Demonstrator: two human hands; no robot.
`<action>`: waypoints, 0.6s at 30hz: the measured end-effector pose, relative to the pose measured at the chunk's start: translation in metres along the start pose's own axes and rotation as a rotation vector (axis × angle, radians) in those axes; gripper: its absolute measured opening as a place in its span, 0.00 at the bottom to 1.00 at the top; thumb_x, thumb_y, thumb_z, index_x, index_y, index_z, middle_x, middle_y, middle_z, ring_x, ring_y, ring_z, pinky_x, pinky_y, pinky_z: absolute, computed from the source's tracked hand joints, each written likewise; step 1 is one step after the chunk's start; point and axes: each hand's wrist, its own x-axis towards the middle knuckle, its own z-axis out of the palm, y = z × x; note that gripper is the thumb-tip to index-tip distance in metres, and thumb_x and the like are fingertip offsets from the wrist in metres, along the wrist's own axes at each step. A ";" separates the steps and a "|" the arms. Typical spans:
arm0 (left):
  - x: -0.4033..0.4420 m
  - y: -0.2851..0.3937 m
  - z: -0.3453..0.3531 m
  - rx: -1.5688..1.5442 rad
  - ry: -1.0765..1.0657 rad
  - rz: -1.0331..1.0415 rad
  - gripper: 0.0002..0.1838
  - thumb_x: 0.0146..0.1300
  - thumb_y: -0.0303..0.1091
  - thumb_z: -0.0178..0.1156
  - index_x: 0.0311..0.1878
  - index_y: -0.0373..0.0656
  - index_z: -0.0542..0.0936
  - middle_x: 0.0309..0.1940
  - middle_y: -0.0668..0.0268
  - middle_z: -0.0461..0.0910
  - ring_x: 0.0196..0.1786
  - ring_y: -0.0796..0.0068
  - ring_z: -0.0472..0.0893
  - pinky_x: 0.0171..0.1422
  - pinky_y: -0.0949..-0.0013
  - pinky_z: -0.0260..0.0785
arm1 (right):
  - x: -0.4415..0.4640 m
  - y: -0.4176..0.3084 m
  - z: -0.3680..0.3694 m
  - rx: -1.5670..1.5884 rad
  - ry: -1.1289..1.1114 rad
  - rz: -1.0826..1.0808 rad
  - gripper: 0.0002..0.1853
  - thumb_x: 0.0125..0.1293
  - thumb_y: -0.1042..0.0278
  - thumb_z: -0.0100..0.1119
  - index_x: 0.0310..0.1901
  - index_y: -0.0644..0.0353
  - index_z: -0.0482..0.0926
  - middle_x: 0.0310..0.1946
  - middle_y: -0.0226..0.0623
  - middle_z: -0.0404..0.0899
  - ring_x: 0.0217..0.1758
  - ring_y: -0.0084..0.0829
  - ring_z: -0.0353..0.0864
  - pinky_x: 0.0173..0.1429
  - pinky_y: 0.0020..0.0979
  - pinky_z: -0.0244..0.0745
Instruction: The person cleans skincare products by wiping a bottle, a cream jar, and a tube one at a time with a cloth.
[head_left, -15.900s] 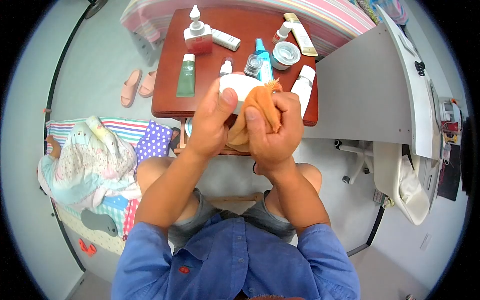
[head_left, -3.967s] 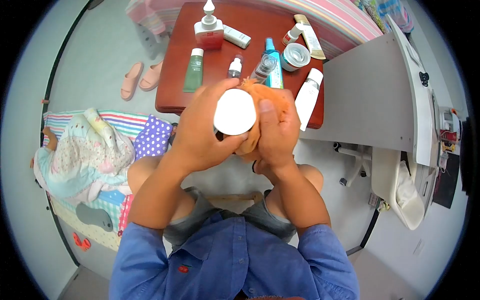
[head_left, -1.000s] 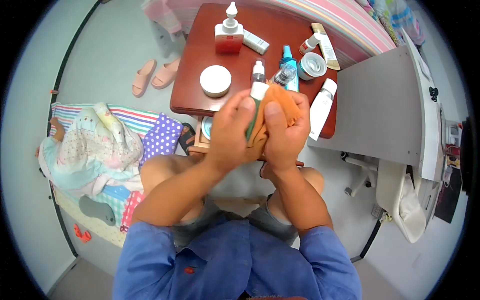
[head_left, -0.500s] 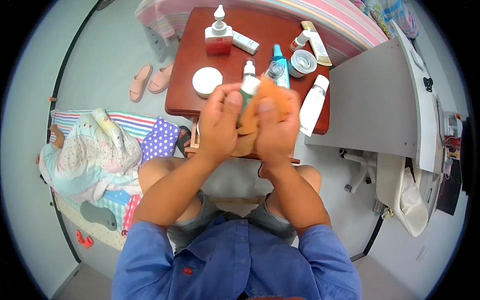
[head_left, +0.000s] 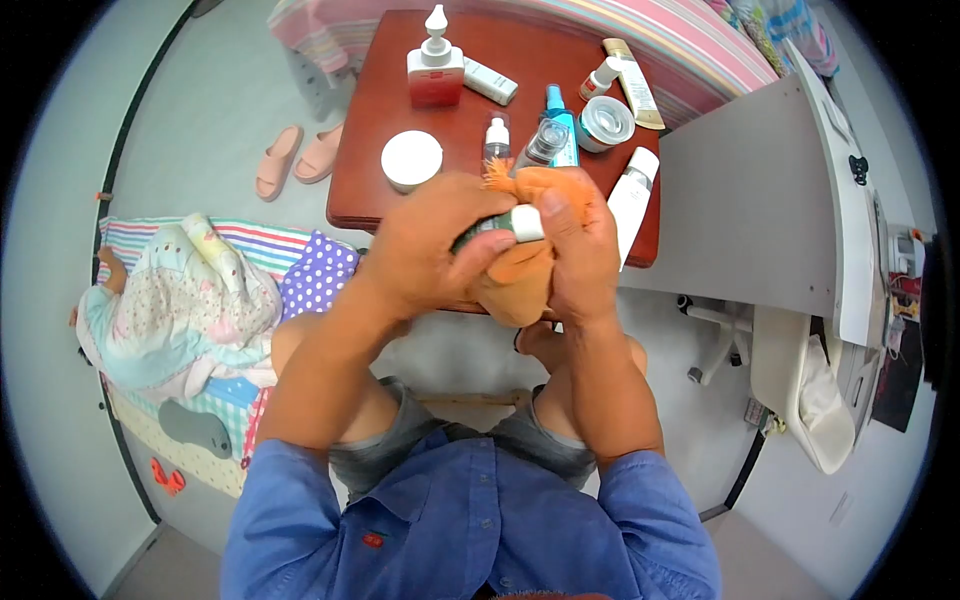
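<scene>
My left hand (head_left: 425, 240) is closed around a small dark green bottle with a white cap (head_left: 526, 223), tilted so that the cap points right. An orange cloth (head_left: 515, 285) is bunched in my right hand (head_left: 583, 255), its fingers closed on it. Part of the cloth hangs below the bottle and a fringed end sticks up above. The cloth lies against the bottle near its cap. My fingers hide most of the bottle's body. Just beyond my hands stand a small pump bottle (head_left: 496, 138) and a clear-capped bottle (head_left: 544, 143).
The reddish-brown table (head_left: 360, 190) also bears a round white jar (head_left: 411, 161), a red pump dispenser (head_left: 435, 75), a blue spray bottle (head_left: 562, 130), a clear-lidded tub (head_left: 606, 124) and a white bottle (head_left: 630, 200). A person lies under a blanket (head_left: 190, 310) at left.
The bottle has tipped from roughly upright to nearly sideways, its cap now toward my right hand. Both hands have shifted slightly, and the cloth now hangs around the bottle's cap end.
</scene>
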 end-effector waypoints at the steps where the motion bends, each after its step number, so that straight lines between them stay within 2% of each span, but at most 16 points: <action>1: 0.001 0.004 0.005 0.003 0.003 0.000 0.16 0.60 0.33 0.70 0.50 0.38 0.83 0.44 0.54 0.83 0.47 0.52 0.82 0.52 0.58 0.75 | 0.001 -0.001 -0.001 0.040 0.009 -0.012 0.15 0.77 0.61 0.59 0.55 0.65 0.77 0.48 0.36 0.82 0.46 0.21 0.81 0.52 0.25 0.78; 4: 0.002 0.014 0.015 0.083 0.144 0.075 0.15 0.60 0.31 0.71 0.50 0.38 0.84 0.46 0.54 0.81 0.47 0.52 0.81 0.52 0.59 0.76 | 0.003 -0.005 0.005 0.156 0.049 -0.026 0.15 0.77 0.62 0.58 0.55 0.65 0.77 0.46 0.36 0.82 0.45 0.21 0.81 0.51 0.25 0.79; 7: -0.001 0.018 0.020 0.008 0.232 -0.047 0.14 0.67 0.31 0.66 0.53 0.35 0.81 0.48 0.56 0.80 0.46 0.62 0.82 0.52 0.66 0.75 | -0.002 0.000 0.021 0.256 0.127 -0.007 0.14 0.78 0.62 0.58 0.54 0.64 0.76 0.45 0.35 0.81 0.45 0.22 0.81 0.51 0.25 0.78; 8: 0.000 0.019 0.026 0.008 0.231 -0.046 0.14 0.67 0.31 0.66 0.53 0.35 0.81 0.48 0.56 0.80 0.46 0.62 0.82 0.52 0.66 0.75 | -0.005 0.004 0.029 0.279 0.171 0.011 0.13 0.78 0.62 0.57 0.53 0.64 0.76 0.44 0.34 0.80 0.44 0.22 0.80 0.51 0.26 0.78; 9: 0.002 0.019 0.033 -0.231 0.361 -0.205 0.14 0.71 0.32 0.62 0.55 0.35 0.79 0.47 0.58 0.81 0.46 0.68 0.81 0.52 0.68 0.75 | -0.010 0.011 0.035 0.279 0.171 0.011 0.13 0.78 0.62 0.57 0.53 0.64 0.76 0.44 0.34 0.80 0.44 0.22 0.80 0.51 0.26 0.78; 10: 0.003 0.019 0.036 -0.473 0.486 -0.363 0.14 0.75 0.34 0.59 0.57 0.34 0.77 0.47 0.61 0.81 0.47 0.75 0.80 0.52 0.71 0.74 | -0.017 0.022 0.040 0.102 0.141 -0.065 0.13 0.78 0.62 0.56 0.54 0.63 0.74 0.45 0.34 0.79 0.45 0.22 0.78 0.54 0.27 0.76; 11: 0.005 0.020 0.034 -0.473 0.483 -0.361 0.14 0.75 0.34 0.59 0.57 0.34 0.77 0.47 0.61 0.81 0.47 0.75 0.80 0.52 0.71 0.74 | -0.021 0.029 0.044 -0.076 0.112 -0.142 0.13 0.78 0.63 0.55 0.55 0.63 0.73 0.45 0.34 0.78 0.47 0.21 0.76 0.56 0.28 0.74; 12: 0.008 0.020 0.030 -0.512 0.480 -0.419 0.15 0.77 0.35 0.56 0.57 0.35 0.76 0.47 0.63 0.80 0.47 0.79 0.79 0.52 0.72 0.74 | -0.020 0.032 0.046 -0.289 0.058 -0.326 0.13 0.77 0.63 0.55 0.55 0.62 0.73 0.44 0.31 0.77 0.45 0.19 0.74 0.54 0.27 0.72; 13: 0.011 0.019 0.027 -0.550 0.478 -0.479 0.15 0.79 0.37 0.54 0.58 0.35 0.75 0.47 0.65 0.80 0.47 0.83 0.77 0.52 0.74 0.73 | -0.019 0.033 0.044 -0.290 0.060 -0.327 0.13 0.77 0.63 0.55 0.55 0.62 0.73 0.44 0.31 0.77 0.45 0.19 0.74 0.54 0.27 0.72; 15: 0.006 0.011 0.033 -0.653 0.451 -0.488 0.16 0.79 0.38 0.54 0.57 0.34 0.75 0.46 0.65 0.80 0.46 0.83 0.77 0.53 0.73 0.73 | -0.016 0.031 0.038 -0.493 0.131 -0.445 0.13 0.77 0.64 0.56 0.55 0.62 0.73 0.46 0.31 0.77 0.46 0.20 0.75 0.54 0.27 0.73; 16: 0.003 0.014 0.035 -0.608 0.390 -0.506 0.16 0.79 0.38 0.55 0.57 0.34 0.75 0.46 0.65 0.80 0.46 0.83 0.77 0.52 0.74 0.73 | -0.019 0.024 0.037 -0.307 0.200 -0.282 0.14 0.77 0.62 0.57 0.55 0.62 0.73 0.46 0.31 0.77 0.47 0.21 0.75 0.55 0.27 0.73; 17: -0.001 0.016 0.039 -0.562 0.331 -0.525 0.17 0.79 0.39 0.55 0.58 0.33 0.74 0.46 0.65 0.79 0.46 0.83 0.77 0.52 0.74 0.73 | -0.015 0.015 0.034 -0.309 0.193 -0.281 0.14 0.77 0.62 0.57 0.55 0.62 0.73 0.46 0.31 0.77 0.47 0.21 0.75 0.55 0.27 0.73; 18: -0.005 0.017 0.049 -0.652 0.326 -0.468 0.18 0.78 0.38 0.56 0.60 0.33 0.73 0.46 0.66 0.79 0.46 0.84 0.77 0.50 0.75 0.73 | -0.009 0.006 0.028 -0.284 0.271 -0.298 0.15 0.77 0.60 0.57 0.56 0.62 0.73 0.46 0.32 0.77 0.47 0.21 0.76 0.56 0.27 0.73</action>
